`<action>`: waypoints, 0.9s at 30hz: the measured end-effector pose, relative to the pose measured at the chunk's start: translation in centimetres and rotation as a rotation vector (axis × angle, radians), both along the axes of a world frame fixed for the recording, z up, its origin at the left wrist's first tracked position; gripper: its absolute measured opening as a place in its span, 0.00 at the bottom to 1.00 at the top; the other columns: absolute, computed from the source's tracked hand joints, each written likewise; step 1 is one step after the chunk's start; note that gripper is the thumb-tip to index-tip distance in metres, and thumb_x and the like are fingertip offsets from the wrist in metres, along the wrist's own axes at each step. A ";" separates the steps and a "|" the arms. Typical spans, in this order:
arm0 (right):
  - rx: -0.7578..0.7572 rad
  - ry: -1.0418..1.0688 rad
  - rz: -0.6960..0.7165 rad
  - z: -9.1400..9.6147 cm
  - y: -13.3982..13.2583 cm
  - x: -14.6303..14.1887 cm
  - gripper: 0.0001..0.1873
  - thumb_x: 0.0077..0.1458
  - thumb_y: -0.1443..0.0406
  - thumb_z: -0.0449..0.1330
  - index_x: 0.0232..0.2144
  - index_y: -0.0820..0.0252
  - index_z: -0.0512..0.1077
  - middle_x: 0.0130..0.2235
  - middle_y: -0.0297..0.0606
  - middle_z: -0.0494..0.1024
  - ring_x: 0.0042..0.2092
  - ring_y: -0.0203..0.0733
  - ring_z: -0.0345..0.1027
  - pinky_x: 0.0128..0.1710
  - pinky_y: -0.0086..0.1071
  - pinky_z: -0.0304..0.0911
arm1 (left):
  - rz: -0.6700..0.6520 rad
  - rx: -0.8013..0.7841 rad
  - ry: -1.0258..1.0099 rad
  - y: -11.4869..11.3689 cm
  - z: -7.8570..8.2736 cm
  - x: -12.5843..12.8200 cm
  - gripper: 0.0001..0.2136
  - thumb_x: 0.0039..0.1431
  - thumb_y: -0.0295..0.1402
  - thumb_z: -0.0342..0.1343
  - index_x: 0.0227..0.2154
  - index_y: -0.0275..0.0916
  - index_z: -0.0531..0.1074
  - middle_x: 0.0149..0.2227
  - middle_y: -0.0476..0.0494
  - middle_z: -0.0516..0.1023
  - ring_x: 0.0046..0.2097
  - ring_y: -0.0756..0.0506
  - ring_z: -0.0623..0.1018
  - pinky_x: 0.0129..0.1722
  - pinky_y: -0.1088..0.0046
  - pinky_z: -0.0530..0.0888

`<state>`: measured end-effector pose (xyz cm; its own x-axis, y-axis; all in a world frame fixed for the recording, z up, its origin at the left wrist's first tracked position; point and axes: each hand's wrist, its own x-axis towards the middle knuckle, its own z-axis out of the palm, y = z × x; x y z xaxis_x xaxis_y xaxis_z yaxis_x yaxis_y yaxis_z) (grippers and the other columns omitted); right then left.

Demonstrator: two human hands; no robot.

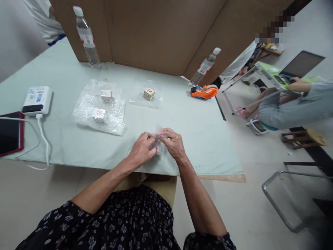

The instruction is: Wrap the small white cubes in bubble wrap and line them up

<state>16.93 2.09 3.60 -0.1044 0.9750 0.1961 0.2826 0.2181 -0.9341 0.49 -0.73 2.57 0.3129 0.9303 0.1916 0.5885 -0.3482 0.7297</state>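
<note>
Near the front edge of the table, my left hand (142,147) and my right hand (172,141) meet over a piece of clear plastic wrap (158,150). Both hands have their fingers closed on it, the right one pinching its upper end. Whether something lies inside the wrap is hard to make out. Beyond my left hand, two small boxes (106,94) lie on or in a bubble wrap sheet (80,110). Farther off, a small cream box with a red mark (149,94) sits on a flat piece of clear plastic (135,99).
An orange tape dispenser (205,92) and a water bottle (204,69) stand at the right. Another bottle (87,40) is by the cardboard screen (145,34). At left lie a white power bank (37,99), a cable and a phone (10,135). A person (293,104) sits by a laptop.
</note>
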 end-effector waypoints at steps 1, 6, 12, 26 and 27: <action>0.020 -0.006 -0.012 -0.1 -0.4 0.0 0.10 0.51 0.56 0.67 0.28 0.56 0.80 0.35 0.38 0.79 0.40 0.41 0.72 0.39 0.35 0.67 | 0.023 0.018 -0.024 -0.2 -0.1 0.1 0.10 0.55 0.28 0.56 0.41 0.39 0.74 0.41 0.42 0.70 0.47 0.42 0.73 0.51 0.62 0.73; 0.107 -0.045 0.005 -0.6 -1.8 0.0 0.07 0.55 0.59 0.65 0.29 0.55 0.80 0.36 0.37 0.80 0.40 0.42 0.75 0.43 0.36 0.70 | 0.244 0.068 -0.041 -0.9 -0.7 0.3 0.09 0.54 0.30 0.58 0.39 0.38 0.69 0.41 0.42 0.70 0.44 0.42 0.73 0.48 0.62 0.73; 0.224 -0.242 0.048 -1.1 -4.5 0.2 0.11 0.61 0.64 0.59 0.44 0.52 0.79 0.46 0.41 0.79 0.49 0.44 0.73 0.53 0.40 0.69 | 0.207 0.095 0.000 -0.9 -0.7 0.2 0.22 0.53 0.28 0.58 0.52 0.39 0.67 0.52 0.37 0.69 0.54 0.38 0.71 0.53 0.56 0.70; 0.103 -0.220 0.081 -1.9 -2.6 0.5 0.16 0.55 0.64 0.61 0.47 0.55 0.77 0.49 0.42 0.78 0.50 0.46 0.71 0.53 0.43 0.67 | -0.266 -0.003 -0.106 2.2 -0.6 -4.2 0.26 0.48 0.33 0.63 0.52 0.37 0.70 0.64 0.32 0.66 0.68 0.34 0.61 0.66 0.51 0.59; 0.002 -0.141 0.092 -1.6 -2.1 0.4 0.15 0.54 0.62 0.62 0.45 0.56 0.78 0.46 0.41 0.79 0.47 0.46 0.73 0.49 0.41 0.68 | -0.260 -0.052 -0.137 2.5 -0.4 -4.1 0.24 0.50 0.34 0.62 0.52 0.37 0.70 0.61 0.32 0.69 0.65 0.35 0.65 0.65 0.52 0.61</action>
<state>17.34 -0.02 1.96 -0.2196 0.9597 0.1752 0.3899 0.2510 -0.8860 -3.59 1.80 2.14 0.5161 0.8322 0.2027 0.3791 -0.4341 0.8172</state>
